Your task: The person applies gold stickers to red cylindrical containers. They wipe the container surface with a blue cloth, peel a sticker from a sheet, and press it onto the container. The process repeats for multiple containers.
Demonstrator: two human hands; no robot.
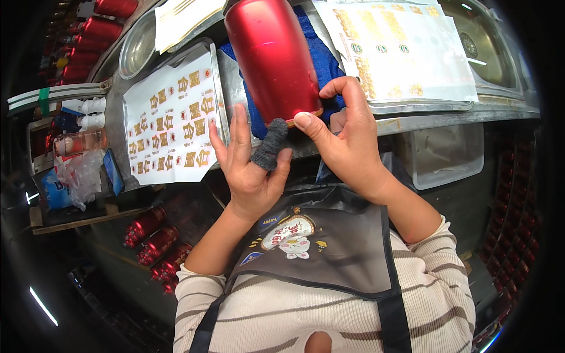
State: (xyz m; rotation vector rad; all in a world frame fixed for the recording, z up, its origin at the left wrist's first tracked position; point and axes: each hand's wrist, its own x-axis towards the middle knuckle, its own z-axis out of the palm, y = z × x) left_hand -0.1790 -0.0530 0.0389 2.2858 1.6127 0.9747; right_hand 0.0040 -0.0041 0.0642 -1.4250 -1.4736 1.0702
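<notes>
A shiny red metal bottle (272, 56) lies on a blue towel (325, 65) on the steel counter, its base toward me. My right hand (344, 138) grips the base rim, thumb pressed on the edge. My left hand (250, 167) is spread open just below the bottle's base. A grey knitted cot (269, 146) covers its index finger, whose tip touches the rim.
A metal tray (215, 70) at left carries a sheet of gold decals (170, 117). A second decal sheet (400, 50) lies at right beside a steel sink (488, 41). Several red bottles (156, 241) lie on the floor at lower left and more stand at upper left (94, 29).
</notes>
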